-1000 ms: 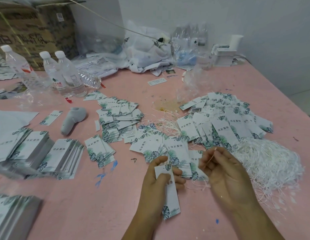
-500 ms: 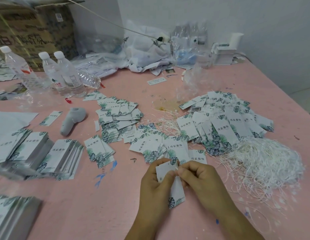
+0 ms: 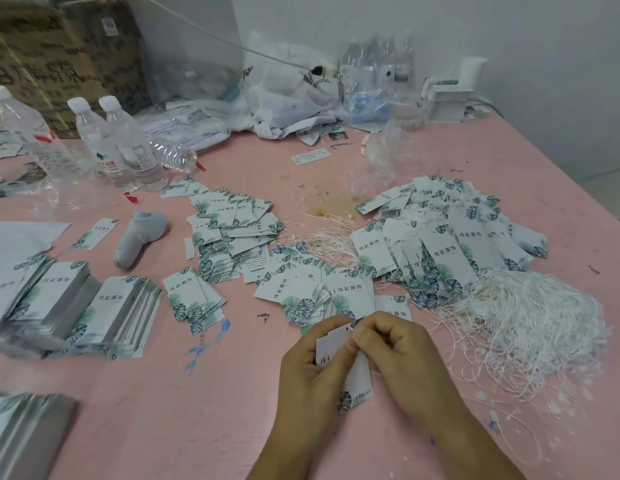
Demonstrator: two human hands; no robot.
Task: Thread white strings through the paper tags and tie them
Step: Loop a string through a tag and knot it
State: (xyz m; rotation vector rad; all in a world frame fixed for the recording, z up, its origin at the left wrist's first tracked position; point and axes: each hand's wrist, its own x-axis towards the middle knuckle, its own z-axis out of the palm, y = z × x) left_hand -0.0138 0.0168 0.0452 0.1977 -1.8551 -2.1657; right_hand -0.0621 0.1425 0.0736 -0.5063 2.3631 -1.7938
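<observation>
My left hand point(image 3: 310, 368) grips a small stack of white paper tags point(image 3: 357, 386) with green leaf print, upright near the table's front. My right hand point(image 3: 398, 344) pinches a thin white string at the tags' top corner hole point(image 3: 348, 330), fingers curled tight against the left hand. A big heap of white strings point(image 3: 530, 317) lies just right of my hands. Loose tags point(image 3: 322, 289) are spread right behind my hands, and a large pile of tags point(image 3: 450, 237) lies further back right.
Neat tag stacks point(image 3: 118, 306) sit at the left, another pile of tags point(image 3: 232, 230) mid-table beside a grey handheld device point(image 3: 137, 237). Water bottles point(image 3: 128, 147) stand back left, plastic bags point(image 3: 288, 98) and a cardboard box point(image 3: 59, 57) behind. The pink table point(image 3: 163, 410) ends at right.
My right hand, which held a string up apart from the tags, has moved left and down to the tags' top corner. The left hand keeps its hold.
</observation>
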